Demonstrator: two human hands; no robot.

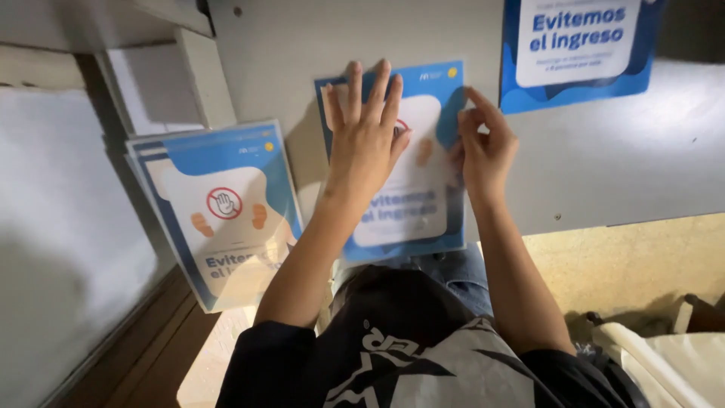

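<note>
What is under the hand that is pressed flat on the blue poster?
The left hand lies flat on the blue and white poster. A bit of a red circle sign peeks out beside it; the rest is covered. The right hand touches the poster's right edge.

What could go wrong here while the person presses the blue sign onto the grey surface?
1. The left hand lies flat on the middle sign while the right hand works at its right edge; the sign might shift and end up crooked.
2. The stack of signs leans loosely at the left and might slide down.
</note>
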